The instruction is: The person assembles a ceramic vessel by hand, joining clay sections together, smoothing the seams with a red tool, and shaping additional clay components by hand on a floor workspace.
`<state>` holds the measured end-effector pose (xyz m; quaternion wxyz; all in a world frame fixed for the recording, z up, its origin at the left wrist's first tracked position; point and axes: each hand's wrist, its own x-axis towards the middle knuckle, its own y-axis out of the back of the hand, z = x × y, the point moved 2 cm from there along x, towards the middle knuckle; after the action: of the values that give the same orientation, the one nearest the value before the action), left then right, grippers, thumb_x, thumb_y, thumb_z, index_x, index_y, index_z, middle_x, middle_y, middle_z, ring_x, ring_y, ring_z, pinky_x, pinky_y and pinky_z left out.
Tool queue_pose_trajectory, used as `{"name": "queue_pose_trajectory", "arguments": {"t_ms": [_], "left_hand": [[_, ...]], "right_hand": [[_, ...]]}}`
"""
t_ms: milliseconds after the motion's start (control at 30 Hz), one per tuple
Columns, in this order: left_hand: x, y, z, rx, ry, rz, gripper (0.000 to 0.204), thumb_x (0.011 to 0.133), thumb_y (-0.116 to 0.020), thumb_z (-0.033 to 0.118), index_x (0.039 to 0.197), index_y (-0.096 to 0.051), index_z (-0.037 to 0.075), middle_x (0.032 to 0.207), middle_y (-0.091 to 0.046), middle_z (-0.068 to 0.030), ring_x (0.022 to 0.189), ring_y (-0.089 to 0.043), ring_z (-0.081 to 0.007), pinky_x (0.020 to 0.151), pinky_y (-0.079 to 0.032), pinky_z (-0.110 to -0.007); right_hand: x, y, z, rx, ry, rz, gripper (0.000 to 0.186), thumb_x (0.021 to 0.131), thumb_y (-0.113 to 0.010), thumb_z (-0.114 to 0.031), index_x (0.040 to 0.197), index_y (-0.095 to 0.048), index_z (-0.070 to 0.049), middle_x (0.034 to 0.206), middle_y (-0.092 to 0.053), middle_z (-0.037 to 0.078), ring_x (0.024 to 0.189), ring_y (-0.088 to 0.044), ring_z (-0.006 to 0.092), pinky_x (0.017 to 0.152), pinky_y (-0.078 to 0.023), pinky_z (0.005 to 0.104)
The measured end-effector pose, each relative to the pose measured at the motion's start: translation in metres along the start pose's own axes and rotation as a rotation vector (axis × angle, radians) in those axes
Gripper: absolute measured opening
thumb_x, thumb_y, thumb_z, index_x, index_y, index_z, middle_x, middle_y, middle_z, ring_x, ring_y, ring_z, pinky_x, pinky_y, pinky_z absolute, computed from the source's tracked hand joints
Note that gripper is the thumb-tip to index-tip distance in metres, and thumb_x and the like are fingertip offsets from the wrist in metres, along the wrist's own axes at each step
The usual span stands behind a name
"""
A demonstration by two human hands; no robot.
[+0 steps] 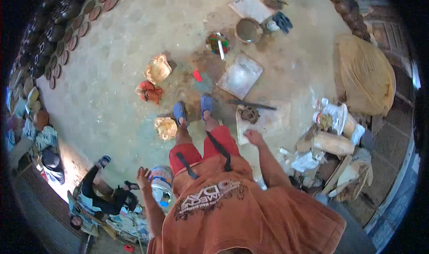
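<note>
My left hand (143, 178) hangs at my side with its fingers apart, holding nothing. Closest to it is a white and blue bucket (161, 177) with some items inside. On the other side, my right hand (254, 138) has its fingers curled in, and no object shows in it. It is above the near edge of a pale board (277, 117). That board carries a dark lump of clay (248, 114), and a long dark stick (263, 105) lies across its far edge. A pale, lobed clay piece (166, 128) rests on the floor left of my feet.
Ahead lie another lobed piece (157, 69), an orange cloth (149, 92), a grey slab (241, 75) and a basin (248, 30). Dark pots (42, 46) line the left. A covered heap (364, 75) and clutter (330, 144) stand right. Someone (107, 200) sits at lower left.
</note>
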<state>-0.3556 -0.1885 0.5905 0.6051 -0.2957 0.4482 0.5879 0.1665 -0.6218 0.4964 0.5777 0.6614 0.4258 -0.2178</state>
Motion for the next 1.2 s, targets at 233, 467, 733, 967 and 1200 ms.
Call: {"name": "queue_pose_trajectory", "arguments": {"t_ms": [233, 467, 733, 967, 1200], "left_hand": [[-0.053, -0.023, -0.098, 0.434, -0.09, -0.419, 0.043, 0.099, -0.062, 0.026, 0.139, -0.055, 0.011, 0.121, -0.064, -0.0052, 0.103, -0.064, -0.0226, 0.08, -0.057, -0.037], [0.052, 0.002, 0.005, 0.393, 0.258, -0.272, 0.039, 0.104, -0.053, 0.04, 0.137, -0.058, 0.019, 0.126, -0.065, -0.0031, 0.113, -0.063, -0.0221, 0.094, -0.051, -0.042], [0.152, -0.244, 0.102, 0.742, -0.332, -0.286, 0.053, 0.105, -0.058, 0.037, 0.151, -0.049, 0.013, 0.136, -0.064, -0.0109, 0.123, -0.063, -0.0256, 0.103, -0.048, -0.043], [0.331, -0.432, -0.043, 1.001, -0.57, -0.602, 0.048, 0.105, -0.058, 0.031, 0.145, -0.055, 0.004, 0.136, -0.065, -0.0139, 0.126, -0.062, -0.0279, 0.104, -0.049, -0.04], [0.364, -0.484, -0.052, 1.728, -0.877, -0.974, 0.058, 0.093, -0.072, 0.018, 0.146, -0.055, 0.002, 0.146, -0.06, -0.0171, 0.136, -0.056, -0.0295, 0.113, -0.043, -0.042]], "right_hand": [[0.025, 0.127, -0.046, 0.405, -0.034, 0.257, 0.052, 0.094, -0.065, -0.047, 0.119, -0.071, -0.001, 0.115, -0.073, 0.022, 0.111, -0.069, 0.038, 0.095, -0.053, 0.0453], [-0.047, 0.021, 0.076, 0.263, -0.356, 0.384, 0.052, 0.093, -0.069, -0.043, 0.121, -0.069, 0.001, 0.116, -0.072, 0.025, 0.112, -0.069, 0.04, 0.098, -0.052, 0.047], [0.046, -0.146, 0.118, 0.153, -0.404, 0.225, 0.104, 0.082, -0.075, -0.064, 0.154, -0.038, 0.001, 0.154, -0.039, 0.034, 0.145, -0.038, 0.0469, 0.119, -0.035, 0.054], [0.352, -0.162, 0.172, -0.316, -0.44, 0.209, 0.136, 0.061, -0.081, -0.078, 0.162, -0.024, -0.008, 0.167, -0.025, 0.024, 0.153, -0.015, 0.0529, 0.123, -0.025, 0.0637], [0.385, -0.311, 0.24, -0.149, -0.202, 0.948, 0.081, 0.074, -0.088, -0.043, 0.135, -0.054, -0.002, 0.14, -0.049, 0.028, 0.132, -0.045, 0.0479, 0.112, -0.035, 0.0599]]}}
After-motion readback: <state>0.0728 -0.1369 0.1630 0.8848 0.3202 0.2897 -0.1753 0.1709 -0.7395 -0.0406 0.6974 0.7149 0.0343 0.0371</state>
